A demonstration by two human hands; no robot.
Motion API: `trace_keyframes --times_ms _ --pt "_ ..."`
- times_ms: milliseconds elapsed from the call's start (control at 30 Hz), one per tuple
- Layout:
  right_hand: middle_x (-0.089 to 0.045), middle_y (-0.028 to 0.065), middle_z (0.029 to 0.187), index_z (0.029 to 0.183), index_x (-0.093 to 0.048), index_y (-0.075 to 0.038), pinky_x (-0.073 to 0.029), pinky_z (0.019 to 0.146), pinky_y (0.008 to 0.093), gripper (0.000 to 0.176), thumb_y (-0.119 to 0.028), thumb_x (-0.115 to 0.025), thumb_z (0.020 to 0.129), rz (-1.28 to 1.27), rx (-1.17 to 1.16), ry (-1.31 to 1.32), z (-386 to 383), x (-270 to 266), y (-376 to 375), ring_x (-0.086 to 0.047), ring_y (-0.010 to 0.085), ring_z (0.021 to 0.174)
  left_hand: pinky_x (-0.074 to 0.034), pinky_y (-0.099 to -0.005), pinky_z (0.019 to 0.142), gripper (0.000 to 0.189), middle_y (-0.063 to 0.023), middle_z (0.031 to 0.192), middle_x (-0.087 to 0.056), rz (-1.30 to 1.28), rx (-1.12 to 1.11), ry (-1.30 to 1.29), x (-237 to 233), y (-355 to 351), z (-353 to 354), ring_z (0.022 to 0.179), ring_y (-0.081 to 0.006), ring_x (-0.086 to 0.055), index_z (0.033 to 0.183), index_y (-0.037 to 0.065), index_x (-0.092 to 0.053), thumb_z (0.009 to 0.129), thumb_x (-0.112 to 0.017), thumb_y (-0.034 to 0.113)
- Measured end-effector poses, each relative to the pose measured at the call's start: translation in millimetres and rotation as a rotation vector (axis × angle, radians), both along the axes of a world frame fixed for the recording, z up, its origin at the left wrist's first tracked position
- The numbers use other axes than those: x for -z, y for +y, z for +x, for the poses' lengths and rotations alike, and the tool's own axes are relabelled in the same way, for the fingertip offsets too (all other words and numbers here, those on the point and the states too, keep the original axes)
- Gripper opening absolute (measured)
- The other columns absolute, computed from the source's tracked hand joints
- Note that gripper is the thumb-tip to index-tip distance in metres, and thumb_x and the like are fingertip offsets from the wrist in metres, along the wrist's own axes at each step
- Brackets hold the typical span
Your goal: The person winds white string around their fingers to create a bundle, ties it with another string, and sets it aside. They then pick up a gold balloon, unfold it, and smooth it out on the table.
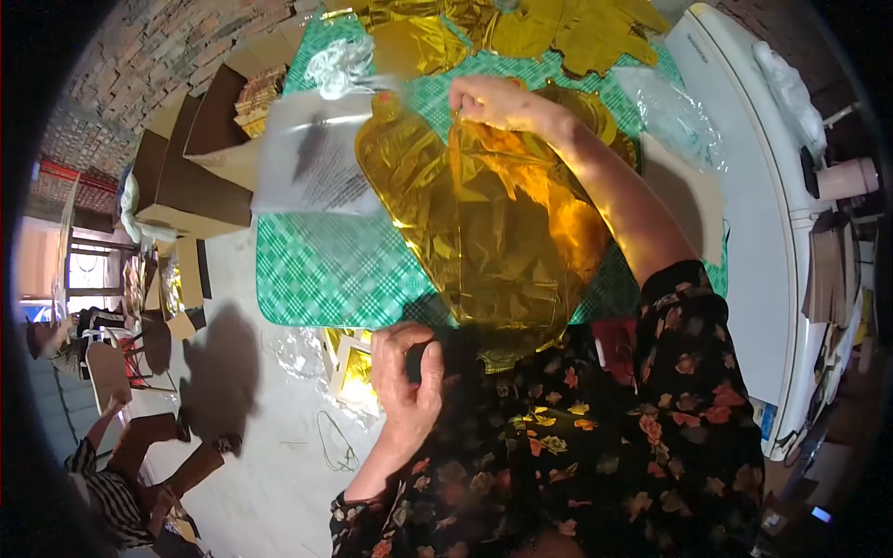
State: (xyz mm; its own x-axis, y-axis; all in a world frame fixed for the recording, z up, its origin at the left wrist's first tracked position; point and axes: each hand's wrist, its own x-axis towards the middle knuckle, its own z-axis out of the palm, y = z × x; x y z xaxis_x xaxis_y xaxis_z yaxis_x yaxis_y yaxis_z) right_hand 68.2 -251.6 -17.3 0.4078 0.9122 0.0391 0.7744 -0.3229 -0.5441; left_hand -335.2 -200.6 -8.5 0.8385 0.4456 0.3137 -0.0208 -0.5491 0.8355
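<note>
A large gold foil sheet [512,242] lies over the green checked tabletop [316,279], partly folded, its lower end hanging over the near edge. My right hand [493,100] pinches the foil at its upper edge. Near the table's front edge is my left hand [406,367], its fingers curled; whether anything is between them is hidden. Left of the foil lies a clear plastic bag [312,177] with printed text. More gold foil pieces [521,33] are spread along the far side.
Open cardboard boxes [200,191] stand at the left. White string [339,67] lies at the far left of the table. Clear plastic [674,112] is at the right, beside a white refrigerator [735,214]. Another person [116,479] sits at the lower left.
</note>
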Motion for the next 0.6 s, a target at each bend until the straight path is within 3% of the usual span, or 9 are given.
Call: trace_keyframes --times_ms 100,300,400,500,600 --pt "-0.054 0.0056 0.092 0.103 -0.053 -0.011 -0.043 0.074 0.0383 0.014 -0.014 -0.055 0.089 0.014 -0.012 -0.032 -1.7 -0.1 0.6 -0.051 0.0227 0.085 -0.045 -0.0417 0.090 0.029 -0.0162 0.110 -0.061 0.238 0.097 -0.096 -19.4 14.6 45.7 0.104 -0.0360 -0.056 0.104 0.001 -0.060 0.077 -0.069 0.000" --pt "-0.058 0.0092 0.089 0.099 -0.053 -0.007 -0.043 0.075 0.0409 0.012 -0.012 -0.053 0.088 0.130 -0.072 -0.051 8.6 13.1 1.1 -0.054 0.0297 0.085 -0.041 -0.0439 0.105 0.044 -0.0248 0.136 -0.048 0.372 0.227 -0.008 -5.7 25.8 123.3 0.128 -0.0408 -0.047 0.128 -0.001 -0.050 0.088 -0.066 0.011" --pt "-0.059 0.0083 0.082 0.097 -0.058 -0.008 -0.045 0.071 0.0398 0.020 -0.013 -0.070 0.082 0.206 -0.056 -0.082 11.0 20.0 1.9 -0.056 0.0278 0.080 -0.039 -0.0450 0.107 0.048 -0.0245 0.140 -0.045 0.339 0.192 0.007 6.8 34.3 141.5 0.131 -0.0417 -0.044 0.135 0.000 -0.044 0.093 -0.062 0.014" --pt "-0.058 0.0081 0.082 0.097 -0.058 -0.007 -0.044 0.070 0.0392 0.019 -0.013 -0.068 0.082 0.189 -0.062 -0.046 8.9 14.6 0.8 -0.056 0.0263 0.080 -0.036 -0.0460 0.109 0.046 -0.0232 0.140 -0.047 0.391 0.188 0.018 16.4 38.7 146.5 0.131 -0.0408 -0.043 0.136 0.000 -0.043 0.095 -0.058 0.015" --pt "-0.055 0.0073 0.089 0.100 -0.053 -0.007 -0.043 0.075 0.0374 0.012 -0.012 -0.055 0.088 0.095 -0.076 0.043 4.8 1.8 -4.3 -0.054 0.0255 0.085 -0.036 -0.0466 0.109 0.042 -0.0224 0.138 -0.048 0.438 0.189 0.020 15.3 38.4 147.5 0.131 -0.0400 -0.044 0.133 0.000 -0.047 0.094 -0.058 0.012"
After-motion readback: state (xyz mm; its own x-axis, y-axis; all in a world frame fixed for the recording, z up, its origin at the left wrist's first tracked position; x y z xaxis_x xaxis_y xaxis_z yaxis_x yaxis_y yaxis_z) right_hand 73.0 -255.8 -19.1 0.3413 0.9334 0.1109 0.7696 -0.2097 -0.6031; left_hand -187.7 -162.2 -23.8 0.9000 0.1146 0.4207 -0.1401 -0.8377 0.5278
